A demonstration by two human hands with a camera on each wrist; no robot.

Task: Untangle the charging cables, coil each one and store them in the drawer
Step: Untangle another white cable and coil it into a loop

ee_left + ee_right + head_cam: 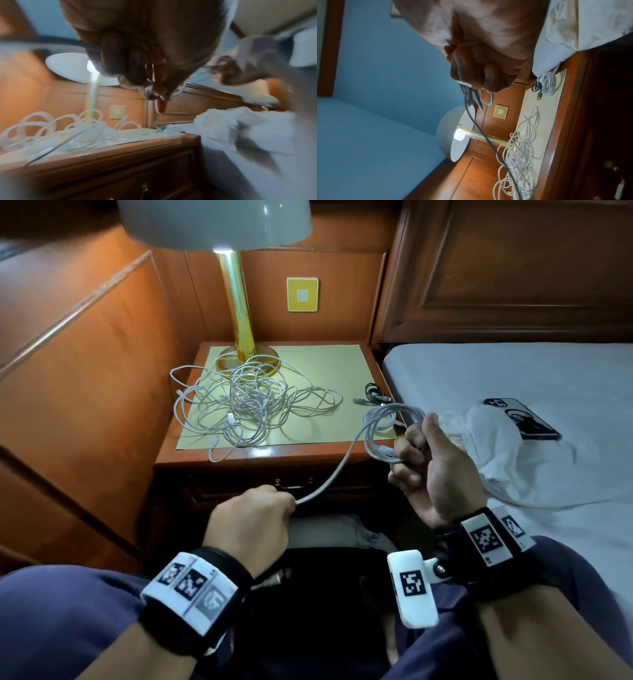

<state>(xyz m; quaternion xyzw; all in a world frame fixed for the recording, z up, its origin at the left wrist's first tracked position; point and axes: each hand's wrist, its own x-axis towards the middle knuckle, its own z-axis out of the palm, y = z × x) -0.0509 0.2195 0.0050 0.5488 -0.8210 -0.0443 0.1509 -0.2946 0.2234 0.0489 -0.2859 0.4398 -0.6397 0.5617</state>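
Note:
A big tangle of white charging cables lies on the nightstand mat, in front of the lamp base. My right hand is raised over the nightstand's right front corner, fingers curled round a small coil of white cable. One loose strand runs from that coil down to my left hand, which grips it in a fist in front of the shut drawer. The right wrist view shows my right hand holding the coil's strands. The left wrist view is blurred.
A coiled dark cable lies at the nightstand's right edge, with a coiled white one beside it. The lamp stands at the back. On the bed to the right lie a phone and a crumpled white bag.

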